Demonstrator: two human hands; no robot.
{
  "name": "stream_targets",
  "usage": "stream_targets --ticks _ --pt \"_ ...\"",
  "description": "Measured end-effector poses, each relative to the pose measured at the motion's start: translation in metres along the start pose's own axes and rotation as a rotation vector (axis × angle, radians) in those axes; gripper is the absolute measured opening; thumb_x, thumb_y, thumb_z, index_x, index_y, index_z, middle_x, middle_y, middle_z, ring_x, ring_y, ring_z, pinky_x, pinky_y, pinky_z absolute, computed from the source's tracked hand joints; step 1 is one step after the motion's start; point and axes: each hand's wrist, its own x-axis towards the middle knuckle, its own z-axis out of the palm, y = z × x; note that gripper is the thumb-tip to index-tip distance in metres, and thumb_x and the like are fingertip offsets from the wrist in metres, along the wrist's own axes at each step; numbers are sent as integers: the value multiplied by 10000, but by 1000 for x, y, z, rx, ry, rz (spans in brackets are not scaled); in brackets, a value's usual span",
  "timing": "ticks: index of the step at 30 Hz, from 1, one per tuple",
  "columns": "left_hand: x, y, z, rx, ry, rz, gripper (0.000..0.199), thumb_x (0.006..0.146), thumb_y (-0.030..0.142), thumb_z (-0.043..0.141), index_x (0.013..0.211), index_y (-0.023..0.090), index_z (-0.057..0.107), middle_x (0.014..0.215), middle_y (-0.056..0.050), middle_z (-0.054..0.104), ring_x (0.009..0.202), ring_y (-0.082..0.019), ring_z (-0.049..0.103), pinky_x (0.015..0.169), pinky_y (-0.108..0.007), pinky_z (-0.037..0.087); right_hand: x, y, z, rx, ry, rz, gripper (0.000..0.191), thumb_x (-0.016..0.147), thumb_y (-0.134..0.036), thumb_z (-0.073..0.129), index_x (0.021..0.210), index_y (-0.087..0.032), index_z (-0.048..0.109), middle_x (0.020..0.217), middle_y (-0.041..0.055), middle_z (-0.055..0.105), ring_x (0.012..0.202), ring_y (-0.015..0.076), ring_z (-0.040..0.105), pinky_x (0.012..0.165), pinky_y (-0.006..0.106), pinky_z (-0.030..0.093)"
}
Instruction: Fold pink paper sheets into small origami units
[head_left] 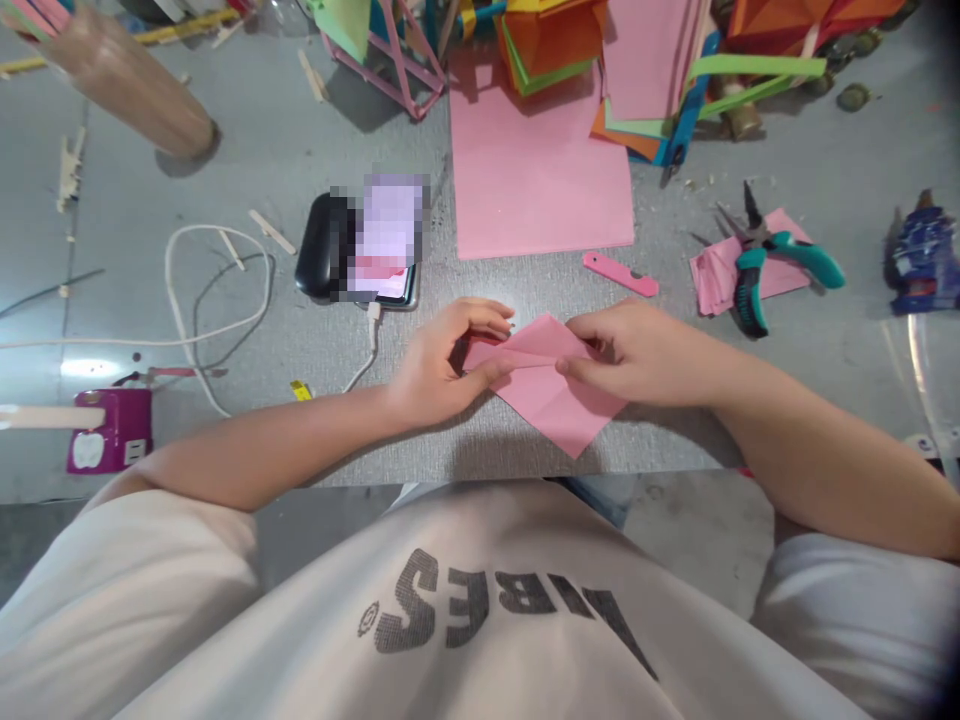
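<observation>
A pink paper [574,410], partly folded with a crease across it, lies near the table's front edge, one corner pointing toward my body. My left hand [457,360] grips its left corner, thumb on top and fingers curled behind. On the right side my right hand [637,352] pinches the paper between thumb and fingers near the fold. Some of the paper's edges are hidden under my fingers. Beyond the hands lie a pink cutter [621,273] and a large pink sheet [540,190].
Pliers [791,255] rest on small pink papers [709,280] at right. A glue gun [926,255] stands farther right. At left are a phone [390,235], a black case [324,245], a white cable [169,270] and a purple box [112,450]. Colored papers [551,50] crowd the back.
</observation>
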Motion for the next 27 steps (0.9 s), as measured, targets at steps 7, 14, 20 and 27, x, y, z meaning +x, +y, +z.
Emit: stream_targets --ticks 7,14,20,27 --pt "-3 0 2 -44 -35 -18 55 1034 261 833 1066 245 792 1003 -51 872 858 -188 808 772 -330 614 2 2 12 61 151 -86 185 991 -467 734 956 -288 702 852 32 754 776 242 671 720 411 511" --pt "-2 0 2 7 57 -57 121 1004 230 860 1107 232 797 1031 -46 873 861 -175 797 760 -312 600 5 11 19 109 234 -270 164 988 -419 797 1104 -307 767 1252 83 835 1179 331 761 1028 511 604" --pt "-4 -6 1 41 127 -143 303 1026 336 827 1279 230 697 1208 -73 829 883 -167 781 741 -305 596 2 12 -3 137 86 -70 325 987 -491 830 803 -268 680 969 53 800 918 281 719 824 460 575" --pt "-6 6 -3 515 -86 -82 135 1017 219 730 1135 233 666 1072 -58 752 984 -258 722 907 -457 532 5 25 -3 -43 220 16 380 1002 -464 757 727 -247 612 1006 73 719 923 254 676 872 449 516"
